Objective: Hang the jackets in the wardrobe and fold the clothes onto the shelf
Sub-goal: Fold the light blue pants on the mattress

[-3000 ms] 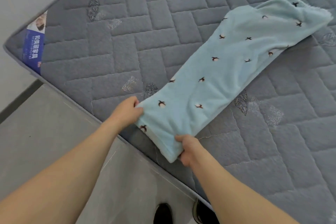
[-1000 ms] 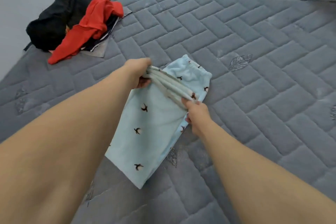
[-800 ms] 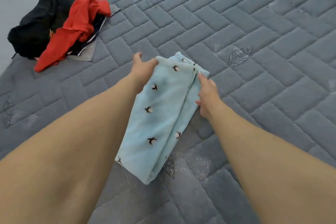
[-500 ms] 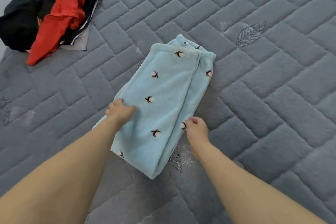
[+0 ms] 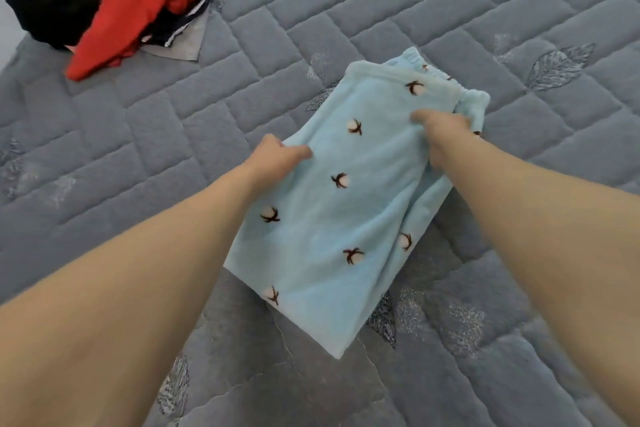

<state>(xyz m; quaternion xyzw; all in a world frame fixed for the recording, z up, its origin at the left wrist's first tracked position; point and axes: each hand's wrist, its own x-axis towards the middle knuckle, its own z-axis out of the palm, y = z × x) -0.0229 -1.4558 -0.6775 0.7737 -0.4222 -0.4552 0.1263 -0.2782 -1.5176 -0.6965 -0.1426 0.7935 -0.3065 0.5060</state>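
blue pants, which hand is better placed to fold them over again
Right hand, probably: it grips the blue pants near the waistband end, while the left hand holds the side edge at mid-length.

A bedroom, most likely.
A bare grey quilted mattress (image 5: pixel 450 3) fills the frame; loose clothes (image 5: pixel 114 0) are heaped at upper left.

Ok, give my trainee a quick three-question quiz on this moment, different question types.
1. True or false: both hands grip the light blue trousers.
2. What lies at the mattress far left corner? A) red and black clothes B) a pillow C) a hanger
3. Fill in: the trousers' elastic waistband lies at the ___ end from the person.

Key: 1 true: left hand and right hand each pinch a side. 2 A: the clothes pile. 3 far.
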